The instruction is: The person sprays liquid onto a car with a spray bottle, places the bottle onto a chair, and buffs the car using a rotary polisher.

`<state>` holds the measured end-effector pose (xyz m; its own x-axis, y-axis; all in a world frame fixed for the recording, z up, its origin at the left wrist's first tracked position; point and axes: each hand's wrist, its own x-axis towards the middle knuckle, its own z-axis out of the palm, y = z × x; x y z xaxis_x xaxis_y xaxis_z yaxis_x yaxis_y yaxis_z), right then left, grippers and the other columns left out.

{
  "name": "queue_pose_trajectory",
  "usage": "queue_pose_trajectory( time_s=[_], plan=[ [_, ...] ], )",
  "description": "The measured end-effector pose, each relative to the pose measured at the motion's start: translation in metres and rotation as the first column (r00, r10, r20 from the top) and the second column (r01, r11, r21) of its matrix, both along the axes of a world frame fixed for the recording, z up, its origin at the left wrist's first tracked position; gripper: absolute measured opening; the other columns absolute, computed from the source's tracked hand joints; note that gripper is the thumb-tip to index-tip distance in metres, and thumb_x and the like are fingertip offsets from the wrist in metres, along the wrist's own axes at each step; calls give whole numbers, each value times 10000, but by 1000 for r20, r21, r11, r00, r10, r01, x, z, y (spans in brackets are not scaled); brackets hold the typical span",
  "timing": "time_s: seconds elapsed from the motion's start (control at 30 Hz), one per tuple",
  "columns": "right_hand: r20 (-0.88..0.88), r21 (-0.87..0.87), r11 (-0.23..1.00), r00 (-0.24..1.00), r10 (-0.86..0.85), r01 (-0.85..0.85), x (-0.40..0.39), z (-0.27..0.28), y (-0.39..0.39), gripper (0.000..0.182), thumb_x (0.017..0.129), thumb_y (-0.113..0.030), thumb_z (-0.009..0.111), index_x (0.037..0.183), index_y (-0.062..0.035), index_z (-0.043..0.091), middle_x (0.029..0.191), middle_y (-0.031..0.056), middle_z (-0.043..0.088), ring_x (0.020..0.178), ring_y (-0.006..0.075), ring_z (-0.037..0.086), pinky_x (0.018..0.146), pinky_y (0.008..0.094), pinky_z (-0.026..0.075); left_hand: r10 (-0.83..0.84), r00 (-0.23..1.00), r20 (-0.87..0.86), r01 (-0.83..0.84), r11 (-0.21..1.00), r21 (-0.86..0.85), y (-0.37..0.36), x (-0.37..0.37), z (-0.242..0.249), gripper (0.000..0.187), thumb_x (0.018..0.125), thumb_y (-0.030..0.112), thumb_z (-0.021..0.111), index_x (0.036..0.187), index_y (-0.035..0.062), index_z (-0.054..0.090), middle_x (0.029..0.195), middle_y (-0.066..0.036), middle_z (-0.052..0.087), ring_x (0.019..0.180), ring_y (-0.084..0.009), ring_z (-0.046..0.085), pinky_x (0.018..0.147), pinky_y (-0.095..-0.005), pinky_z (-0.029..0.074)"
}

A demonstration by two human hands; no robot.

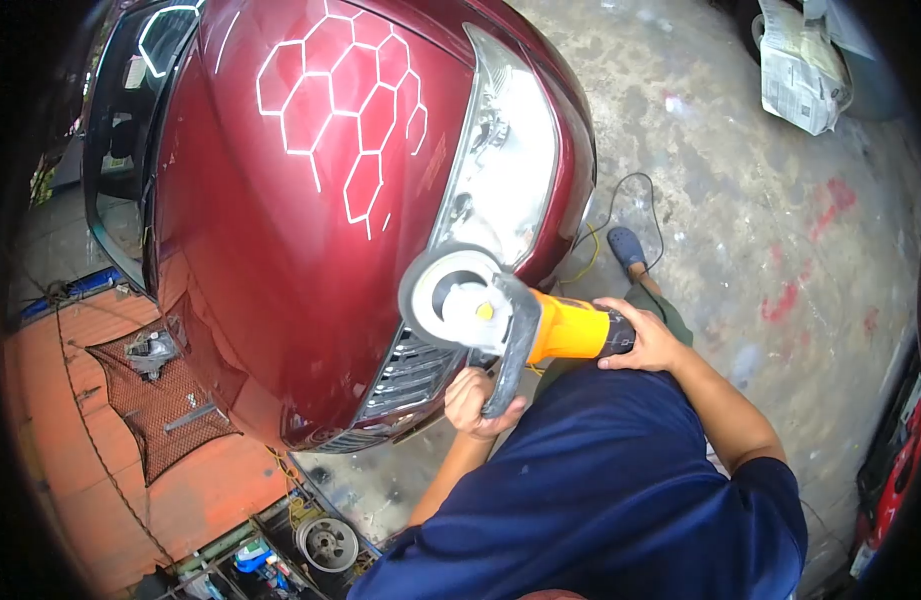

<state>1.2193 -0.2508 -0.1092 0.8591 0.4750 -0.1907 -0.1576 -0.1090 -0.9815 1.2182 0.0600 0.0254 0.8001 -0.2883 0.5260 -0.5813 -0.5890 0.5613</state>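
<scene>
My left hand (pixel 473 403) is wrapped round the dark loop handle of a yellow and black power polisher (pixel 573 328). At the black rear end of its body, my right hand (pixel 646 338) grips the tool. The polisher's round pad (pixel 431 290) is at the front of a dark red car (pixel 271 250), over the lower end of the headlight (pixel 506 150) and near the grille (pixel 406 375). Whether the pad touches the surface is hard to tell. White hexagon lines (pixel 331 108) mark the hood.
A cable (pixel 659 215) loops on the concrete floor beside my shoe (pixel 626 246). An orange surface with black netting (pixel 171 400) lies at the left. Below it are a wheel rim (pixel 328 543) and a rack. Paper-covered parts (pixel 801 85) are at the upper right, a red object (pixel 899 470) at the right edge.
</scene>
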Motion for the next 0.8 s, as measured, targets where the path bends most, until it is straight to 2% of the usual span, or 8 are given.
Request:
queue_pose_trajectory(
  time_s=[0.13,0.2,0.33,0.47,0.6,0.67,0.73,0.8],
  plan=[
    [-40,-10,987,987,-158,157,19,-3,-32,1032,732,-337,999,1592,-111,475,1484,204,631,1415,385,585,1217,462,429,-51,997,53,48,997,55,-49,69,9,526,841,380,951,682,63,563,596,-61,548,487,-252,533,503,-349,427],
    [-99,53,956,954,-283,289,29,-14,-49,1060,762,-291,1003,1607,2,435,1503,169,596,1429,278,542,1238,418,388,-39,994,100,28,994,107,-85,113,20,503,814,357,968,686,70,575,606,-70,575,496,-265,570,503,-360,447],
    [-195,162,884,893,-406,438,77,-15,-84,1006,808,-233,973,1611,27,425,1485,141,595,1406,235,546,1224,404,403,-22,997,68,22,1000,2,-156,205,27,505,790,350,979,671,81,568,599,-100,597,499,-292,618,491,-385,485],
    [-216,94,887,879,-426,453,114,-1,-110,968,824,-282,946,1593,28,446,1432,119,629,1361,216,580,1181,381,443,23,1000,14,-23,1000,-14,-192,255,25,464,829,339,954,692,48,618,599,-132,640,490,-275,648,491,-362,491],
    [-186,67,917,908,-375,392,103,2,-107,965,831,-320,927,1593,20,443,1426,123,638,1351,225,596,1170,397,456,43,998,38,-43,999,-13,-182,229,20,562,816,440,944,640,81,549,559,-109,584,495,-314,638,479,-409,488],
    [-134,89,931,930,-342,355,79,-15,-90,985,807,-298,955,1597,13,457,1467,120,610,1383,220,565,1198,392,426,27,999,30,-28,998,52,-160,193,31,506,800,386,964,684,99,564,598,-92,590,512,-302,638,500,-392,491],
    [-235,177,930,931,-280,324,52,-21,-61,1041,777,-259,983,1615,7,425,1485,130,602,1407,247,551,1228,407,395,15,999,36,-19,996,90,-129,154,33,468,792,371,971,715,90,606,627,-80,598,519,-290,622,505,-392,483],
    [-236,142,958,948,-211,249,29,-23,-33,1054,762,-276,998,1605,7,431,1479,142,612,1412,260,551,1238,407,382,8,998,67,-19,987,157,-96,113,37,494,759,374,995,687,90,597,600,-63,560,499,-265,565,495,-372,440]
  ],
)
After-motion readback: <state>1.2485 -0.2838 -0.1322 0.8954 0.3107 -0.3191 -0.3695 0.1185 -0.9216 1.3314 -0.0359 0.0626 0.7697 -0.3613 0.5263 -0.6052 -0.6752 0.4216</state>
